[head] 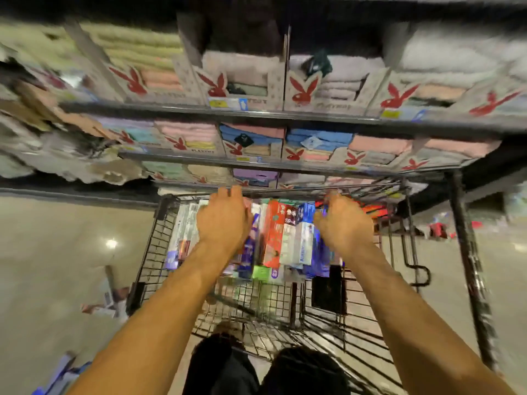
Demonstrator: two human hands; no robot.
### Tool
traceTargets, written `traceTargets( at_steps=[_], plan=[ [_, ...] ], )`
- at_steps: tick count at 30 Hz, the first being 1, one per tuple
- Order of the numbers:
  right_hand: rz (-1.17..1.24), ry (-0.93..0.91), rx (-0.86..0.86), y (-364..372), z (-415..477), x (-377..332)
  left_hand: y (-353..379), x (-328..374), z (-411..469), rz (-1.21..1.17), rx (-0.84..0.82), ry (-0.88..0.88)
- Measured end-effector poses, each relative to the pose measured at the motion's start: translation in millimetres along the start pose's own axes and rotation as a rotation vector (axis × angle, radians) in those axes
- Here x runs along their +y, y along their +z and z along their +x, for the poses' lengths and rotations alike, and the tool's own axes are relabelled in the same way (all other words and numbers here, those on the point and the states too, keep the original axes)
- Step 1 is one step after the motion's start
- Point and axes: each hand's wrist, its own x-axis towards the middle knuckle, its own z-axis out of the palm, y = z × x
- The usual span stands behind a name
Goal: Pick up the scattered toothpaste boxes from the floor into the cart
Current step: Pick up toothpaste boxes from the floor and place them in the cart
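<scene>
A black wire cart [148, 252] stands in front of me against a shelf unit. Several toothpaste boxes [275, 238], red, white and blue, lie packed side by side in its far half. My left hand [224, 222] rests palm down on the boxes at the left of the stack, fingers reaching toward the cart's far rim. My right hand [343, 223] is over the right side of the stack, thumb beside a blue box [306, 212]; its fingers are hidden behind the hand. More boxes lie on the floor at the left [105, 299] and bottom left [58, 374].
Shelves of folded towels in display cartons [302, 95] rise right behind the cart. A black upright post [467, 252] stands at the right. Red items [439, 229] lie on the glossy floor beyond it. My dark trousers [228, 369] show at the bottom.
</scene>
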Motion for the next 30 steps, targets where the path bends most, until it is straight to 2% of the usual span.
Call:
traceTargets(
  at_steps=[7,12,15,22,25,30],
  plan=[
    [-0.071,-0.289,0.133,-94.3,-46.8,-51.6,-99.8,-3.9,-53.9,0.057,0.139,-0.006],
    [-0.161,-0.607,0.224,-129.0,-83.0,-133.8,-149.5,-56.6,-116.1,0.102,0.241,-0.177],
    [-0.178,-0.768,0.217,-134.3,-117.9,-195.7,-173.9,-104.4,-169.0,0.113,0.27,-0.317],
    [-0.232,-1.191,0.189,-88.1,-250.2,-328.1,-178.9,-227.8,-344.3,0.175,0.31,-0.717],
    [-0.202,-1.35,0.126,-52.7,-324.5,-368.1,-168.3,-266.7,-432.2,0.163,0.317,-0.882],
    [-0.215,-1.503,0.029,20.8,-449.7,-410.3,-137.4,-323.6,-579.1,0.141,0.279,-1.095]
  ],
)
